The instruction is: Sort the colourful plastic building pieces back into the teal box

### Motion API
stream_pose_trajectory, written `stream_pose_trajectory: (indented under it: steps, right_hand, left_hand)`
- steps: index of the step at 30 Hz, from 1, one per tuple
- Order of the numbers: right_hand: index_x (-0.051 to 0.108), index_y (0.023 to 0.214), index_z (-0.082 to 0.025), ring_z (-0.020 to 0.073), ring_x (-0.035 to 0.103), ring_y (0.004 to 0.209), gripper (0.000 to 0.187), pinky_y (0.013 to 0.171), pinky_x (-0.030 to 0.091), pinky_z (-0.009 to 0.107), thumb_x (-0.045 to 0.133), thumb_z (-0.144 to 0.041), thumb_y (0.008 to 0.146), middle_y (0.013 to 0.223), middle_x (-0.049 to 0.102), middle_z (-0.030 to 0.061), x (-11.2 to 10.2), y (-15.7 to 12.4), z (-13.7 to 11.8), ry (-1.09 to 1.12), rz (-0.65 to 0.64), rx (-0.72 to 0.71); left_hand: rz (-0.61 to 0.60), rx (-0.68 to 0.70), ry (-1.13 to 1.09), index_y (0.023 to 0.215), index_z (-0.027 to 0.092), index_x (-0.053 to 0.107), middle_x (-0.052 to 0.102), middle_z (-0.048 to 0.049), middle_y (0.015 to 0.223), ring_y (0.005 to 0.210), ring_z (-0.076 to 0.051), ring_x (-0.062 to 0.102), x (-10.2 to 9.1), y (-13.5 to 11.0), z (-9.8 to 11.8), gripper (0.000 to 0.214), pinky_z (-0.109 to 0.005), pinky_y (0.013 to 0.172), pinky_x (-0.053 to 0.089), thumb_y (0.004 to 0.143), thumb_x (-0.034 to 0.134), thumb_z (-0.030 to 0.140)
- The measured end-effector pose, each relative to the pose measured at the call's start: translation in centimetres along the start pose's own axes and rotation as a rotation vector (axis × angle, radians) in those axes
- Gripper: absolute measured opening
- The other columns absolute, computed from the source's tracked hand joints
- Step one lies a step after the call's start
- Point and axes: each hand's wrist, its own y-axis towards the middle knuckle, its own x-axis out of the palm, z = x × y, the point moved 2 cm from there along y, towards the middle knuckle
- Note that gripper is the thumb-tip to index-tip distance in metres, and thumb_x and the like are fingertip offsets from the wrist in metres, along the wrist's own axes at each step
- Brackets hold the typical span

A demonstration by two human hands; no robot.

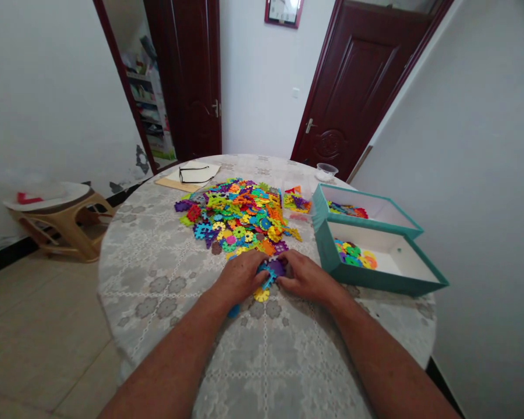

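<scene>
At the near edge of a heap of colourful plastic interlocking pieces [244, 212], my two hands meet. My left hand [241, 273] curls its thumb and fingers on a light-blue toothed piece [269, 277]. From the other side, my right hand [304, 276] pinches a purple piece [278, 267] that touches or overlaps the blue one; whether they are joined cannot be told. Just below lies a yellow round notched piece [261, 295]. A blue piece [233, 311] shows partly beside my left wrist. Fingers hide parts of the held pieces.
Right of the heap, two teal boxes [388, 285] hold sorted pieces, and a clear tray [297, 217] holds more. Glasses [196, 174] rest on paper at the back left, a clear bowl [326, 170] at the back right. A patterned cloth [157, 331] covers the round table.
</scene>
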Motion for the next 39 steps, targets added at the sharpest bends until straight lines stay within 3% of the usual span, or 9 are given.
stream_pose_trajectory:
  steps: [5,9,13,17,20,24,29,35,39]
  right_hand:
    - [0.057,0.132,-0.019,0.0158,0.058,0.077,0.047,0.073,0.047,0.029,0.072,-0.026,0.088,0.096,0.066,0.0022,0.4,0.4,-0.5,0.136,0.141,-0.021]
    - [0.054,0.136,-0.021,0.0149,0.059,0.076,0.049,0.073,0.05,0.029,0.069,-0.026,0.089,0.099,0.067,0.0025,0.9,0.3,-1.3,0.278,0.23,-0.057]
    - [0.049,0.147,-0.024,0.0197,0.065,0.094,0.057,0.08,0.055,0.034,0.065,-0.027,0.092,0.118,0.068,0.0078,1.2,0.5,-1.1,0.311,0.264,-0.091]
    - [0.058,0.14,-0.023,0.0301,0.057,0.128,0.045,0.106,0.049,0.05,0.058,-0.022,0.095,0.138,0.061,0.0152,1.2,1.1,0.7,-0.004,0.42,-0.031]
    - [0.068,0.125,-0.022,0.0331,0.051,0.132,0.029,0.11,0.044,0.052,0.061,-0.025,0.097,0.136,0.062,0.0158,1.4,1.5,2.0,-0.239,0.357,0.091]
    - [0.068,0.102,-0.022,0.0286,0.057,0.114,0.011,0.099,0.047,0.042,0.064,-0.031,0.099,0.117,0.066,0.0123,1.5,1.4,2.0,-0.345,0.237,0.173]
    - [0.062,0.104,-0.02,0.0289,0.057,0.109,0.008,0.093,0.047,0.04,0.059,-0.027,0.101,0.115,0.064,0.0147,1.4,0.8,1.3,-0.444,0.219,0.189]
    - [0.054,0.098,-0.021,0.0248,0.061,0.096,0.017,0.088,0.047,0.037,0.044,-0.03,0.107,0.099,0.064,0.0097,0.8,0.9,1.5,-0.177,0.264,0.199]
    - [0.054,0.097,-0.023,0.0197,0.062,0.085,0.024,0.079,0.046,0.032,0.041,-0.039,0.11,0.09,0.066,0.0018,0.8,0.9,0.1,0.158,0.198,0.134]
  left_hand:
    - [0.121,-0.046,-0.142,0.132,0.023,0.066,0.074,-0.0107,0.124,0.114,-0.027,0.068,-0.4,0.1,-0.3,0.037,-0.039,0.102,0.051,0.095,0.063,0.029]
    - [0.15,-0.104,-0.335,0.129,0.024,0.068,0.077,-0.0057,0.106,0.093,-0.023,0.07,-1.4,0.3,-0.3,0.038,-0.035,0.087,0.053,0.093,0.063,0.033]
    - [0.17,-0.137,-0.427,0.102,0.023,0.071,0.072,-0.0003,0.085,0.08,-0.02,0.066,-2.3,0.4,-0.6,0.018,-0.031,0.074,0.05,0.092,0.063,0.036]
    - [0.305,-0.216,-0.359,0.093,0.023,0.066,0.068,0.0004,0.081,0.076,-0.019,0.061,-2.7,0.5,-1.6,0.014,-0.032,0.072,0.049,0.091,0.065,0.037]
    - [0.343,-0.243,-0.338,0.093,0.024,0.065,0.066,0.0001,0.08,0.076,-0.02,0.059,-2.6,0.6,-2.3,0.016,-0.034,0.072,0.049,0.089,0.069,0.038]
    - [0.247,-0.206,-0.4,0.091,0.024,0.064,0.067,-0.001,0.081,0.077,-0.02,0.061,-1.6,0.6,-2.4,0.014,-0.034,0.069,0.049,0.088,0.069,0.037]
    - [0.163,-0.167,-0.424,0.09,0.024,0.063,0.068,-0.0014,0.086,0.077,-0.019,0.061,-1.4,0.4,-1.6,0.012,-0.032,0.068,0.047,0.086,0.068,0.034]
    - [0.113,-0.141,-0.398,0.087,0.024,0.063,0.068,-0.0011,0.082,0.074,-0.019,0.06,-1.9,0.2,-0.9,0.006,-0.031,0.064,0.044,0.085,0.067,0.028]
    - [0.127,-0.144,-0.397,0.108,0.025,0.068,0.07,-0.0019,0.085,0.077,-0.02,0.062,-1.7,0.2,-0.8,0.023,-0.032,0.069,0.048,0.085,0.068,0.026]
